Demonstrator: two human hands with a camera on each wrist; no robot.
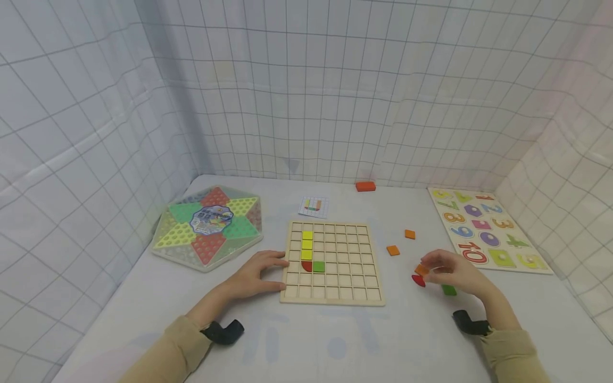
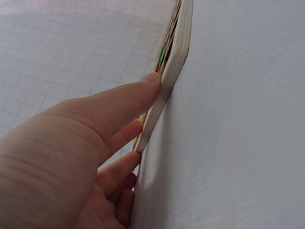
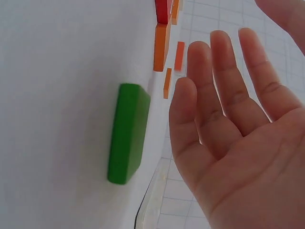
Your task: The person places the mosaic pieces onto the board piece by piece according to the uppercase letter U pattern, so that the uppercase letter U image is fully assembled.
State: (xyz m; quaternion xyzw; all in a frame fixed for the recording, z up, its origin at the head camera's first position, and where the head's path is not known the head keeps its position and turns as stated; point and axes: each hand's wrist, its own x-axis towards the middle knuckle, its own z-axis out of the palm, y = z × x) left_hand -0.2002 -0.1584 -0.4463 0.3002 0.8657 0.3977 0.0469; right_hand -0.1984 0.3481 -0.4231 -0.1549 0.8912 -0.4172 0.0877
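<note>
A wooden grid board lies flat on the table. Three yellow square tiles form a column on it, with a red curved-edge piece below them and a green square tile beside that. Thumb and fingertips of my left hand touch the board's left edge. To the right of the board, my right hand hovers with fingers spread around an orange square tile. A loose red piece lies against that tile. Below the palm is another green tile.
Two more orange tiles lie between the board and my right hand. Behind the board is a pattern card, and farther back a red-orange block. A star-shaped checkers board stands left, a number puzzle right.
</note>
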